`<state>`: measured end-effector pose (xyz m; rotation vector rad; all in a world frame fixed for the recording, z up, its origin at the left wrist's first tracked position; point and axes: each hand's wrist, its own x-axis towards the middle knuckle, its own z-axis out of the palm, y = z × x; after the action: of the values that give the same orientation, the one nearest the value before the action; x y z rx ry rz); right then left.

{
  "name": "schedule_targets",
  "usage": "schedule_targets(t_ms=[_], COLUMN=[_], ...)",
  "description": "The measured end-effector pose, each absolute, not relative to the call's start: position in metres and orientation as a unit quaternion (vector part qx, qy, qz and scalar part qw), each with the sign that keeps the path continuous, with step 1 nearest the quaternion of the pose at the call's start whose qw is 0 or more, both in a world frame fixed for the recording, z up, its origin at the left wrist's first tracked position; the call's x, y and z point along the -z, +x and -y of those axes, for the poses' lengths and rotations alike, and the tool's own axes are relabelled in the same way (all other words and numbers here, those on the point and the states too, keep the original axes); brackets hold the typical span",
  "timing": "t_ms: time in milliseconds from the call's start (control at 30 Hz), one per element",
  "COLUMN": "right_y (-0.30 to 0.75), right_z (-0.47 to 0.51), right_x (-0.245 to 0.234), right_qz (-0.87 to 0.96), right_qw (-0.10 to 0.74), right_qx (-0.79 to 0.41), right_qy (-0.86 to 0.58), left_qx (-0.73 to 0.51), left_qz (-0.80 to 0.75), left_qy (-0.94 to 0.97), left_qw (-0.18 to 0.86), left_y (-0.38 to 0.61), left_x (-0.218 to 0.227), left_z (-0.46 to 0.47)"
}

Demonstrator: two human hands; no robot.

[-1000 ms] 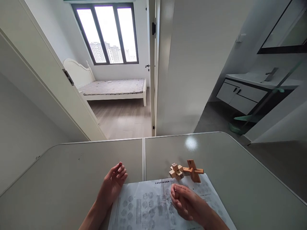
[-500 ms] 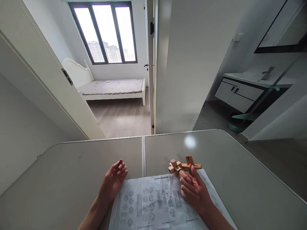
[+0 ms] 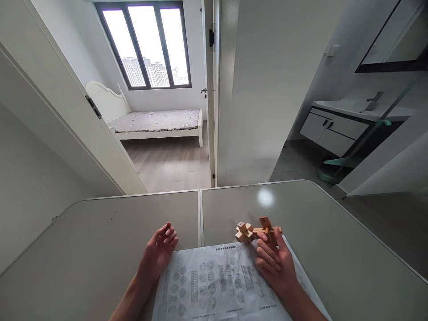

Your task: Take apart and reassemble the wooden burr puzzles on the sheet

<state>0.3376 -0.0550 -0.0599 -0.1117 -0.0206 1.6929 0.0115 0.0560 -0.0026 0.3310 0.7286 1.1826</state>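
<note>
My right hand [image 3: 274, 263] is closed near the top of the sheet, thumb and index finger at a notched wooden puzzle piece [image 3: 265, 222] marked with a character. That piece stands across a horizontal wooden bar; my fingers partly cover where they meet. Just left of them sits a wooden burr puzzle cluster [image 3: 244, 232] of interlocked short blocks. Whether it touches the bar I cannot tell. My left hand [image 3: 161, 245] rests on the table left of the paper, fingers loosely curled and thumb against them, with nothing visible in it. A printed paper sheet [image 3: 200, 290] with diagrams lies between my forearms.
The grey table [image 3: 100, 249] has a pale seam [image 3: 200, 218] down its middle and a raised edge. Beyond it are a doorway, a bed [image 3: 157, 120] under a window [image 3: 143, 44], and a washbasin cabinet [image 3: 337, 129] at the right.
My right hand has shifted slightly right, and its thumb and index finger are farther apart around the crossed wooden pieces. These pieces have tilted a little. My left hand stays put.
</note>
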Motion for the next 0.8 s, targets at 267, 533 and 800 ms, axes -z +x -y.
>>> schedule_targets(t_ms=[267, 533, 800], right_y=[0.342, 0.339, 0.329], right_z=[0.055, 0.056, 0.059], right_x=[0.067, 0.064, 0.052], right_qz=[-0.020, 0.009, 0.119], right_qw=[0.673, 0.688, 0.663], right_qx=[-0.740, -0.725, -0.732], right_qy=[-0.012, -0.028, -0.106], left_qx=[-0.542, -0.540, -0.537], left_qz=[-0.338, -0.340, -0.347], left_qy=[0.150, 0.155, 0.172], left_qw=[0.755, 0.754, 0.749], left_y=[0.012, 0.013, 0.012], left_x=[0.002, 0.002, 0.005], left_z=[-0.056, -0.056, -0.057])
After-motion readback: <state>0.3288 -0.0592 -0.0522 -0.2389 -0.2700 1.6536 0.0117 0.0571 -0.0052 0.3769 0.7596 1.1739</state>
